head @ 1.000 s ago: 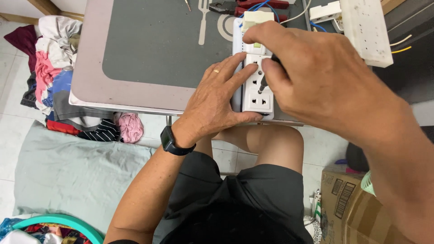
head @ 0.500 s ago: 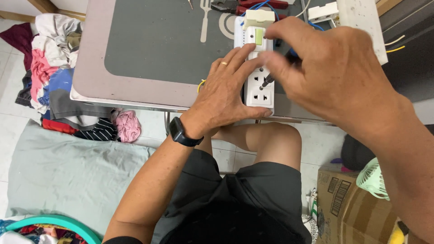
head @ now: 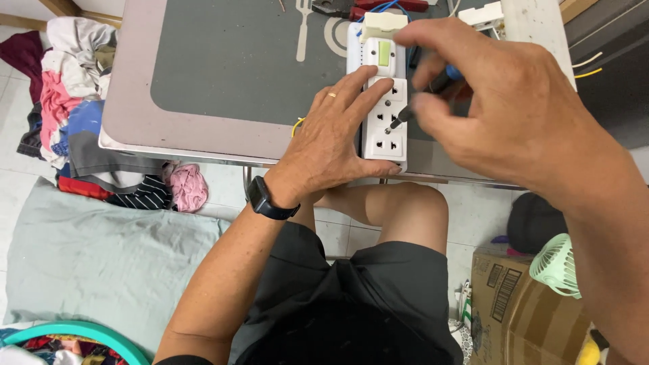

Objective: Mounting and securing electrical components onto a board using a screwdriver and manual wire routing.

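Power strip (head: 382, 101): white, lay lengthwise at the near edge of the table (head: 203, 135).
Left hand (head: 331, 145): fingers spread flat, pressing the strip's left side, apparently to steady it.
Right hand (head: 503, 101): fingers pinched around a screwdriver (head: 422, 98), its tip set between the sockets.
Surroundings: pliers (head: 334, 8) beyond; clothes (head: 67, 101) at left.
Change: the right hand had moved rightward since the earlier view, uncovering the green switch (head: 384, 53).
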